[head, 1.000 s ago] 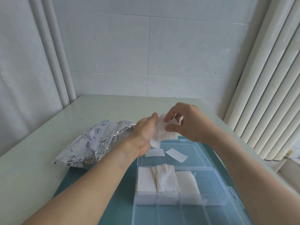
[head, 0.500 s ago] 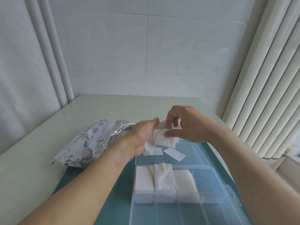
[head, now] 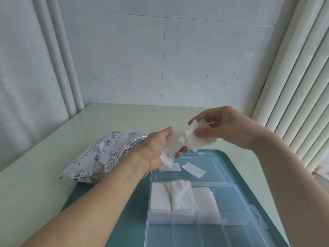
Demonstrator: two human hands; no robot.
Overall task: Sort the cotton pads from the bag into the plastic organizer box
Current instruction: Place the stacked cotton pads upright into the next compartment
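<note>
Above the open organizer box [head: 229,196], both hands' fingers pinched a loose bunch of cotton pads [head: 179,142], so thin sheets seemed likely to slip onto the lid.

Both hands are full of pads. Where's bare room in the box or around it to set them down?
Free: the box cell right of the three pad stacks, the near row, and the table beyond the bag. Crowded: the lid holds two loose pads, beneath the left hand and right hand.

White pads [head: 179,195], teal tray [head: 236,168], silver printed bag [head: 99,155]
</note>
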